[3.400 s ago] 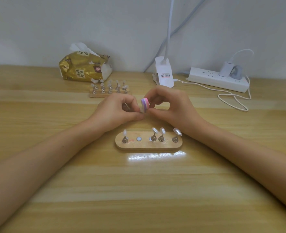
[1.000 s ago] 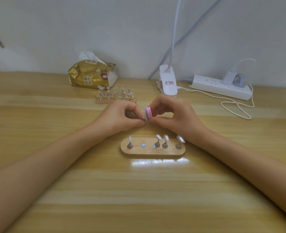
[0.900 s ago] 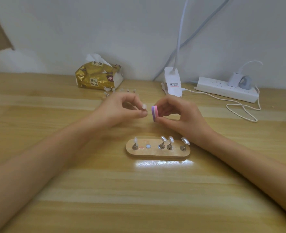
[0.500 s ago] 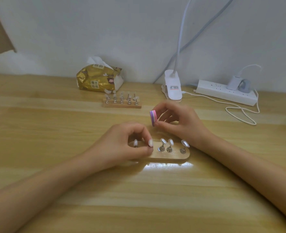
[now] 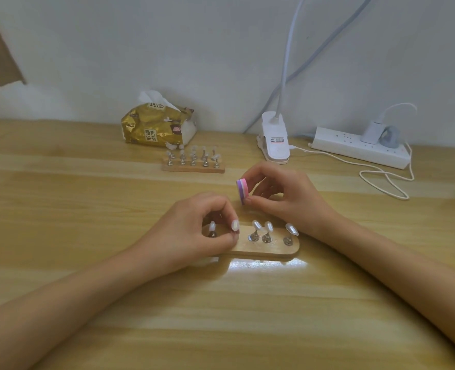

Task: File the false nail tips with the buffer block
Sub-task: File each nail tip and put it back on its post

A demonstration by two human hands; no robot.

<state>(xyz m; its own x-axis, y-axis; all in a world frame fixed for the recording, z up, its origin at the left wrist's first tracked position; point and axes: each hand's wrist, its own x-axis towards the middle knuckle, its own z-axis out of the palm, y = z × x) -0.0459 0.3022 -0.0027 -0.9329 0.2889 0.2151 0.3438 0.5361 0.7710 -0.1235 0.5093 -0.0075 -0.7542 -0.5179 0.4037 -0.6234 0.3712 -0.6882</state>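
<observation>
- Head view, centre of frame: holds the buffer block (image 5: 242, 189) pinched between thumb and fingertips of the right grip (image 5: 282, 198), raised just above the wooden holder (image 5: 266, 248).
- Lower centre: pinches one false nail tip (image 5: 235, 225) in the curled left grip (image 5: 194, 231), over the holder's left half.
- Best, probably: keep the stem upright and steer clear of the neighbouring tips (image 5: 257, 226) just to the right.
- Open worktop (image 5: 221, 316) toward the lower frame; avoid the second rack (image 5: 193, 164) and the power strip (image 5: 360, 149) at the upper frame.

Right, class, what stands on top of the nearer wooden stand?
Five nail tips on metal pegs; the left hand pinches the second from the left. That hand covers the left end of the wooden stand, so that peg's foot cannot be seen.
</observation>
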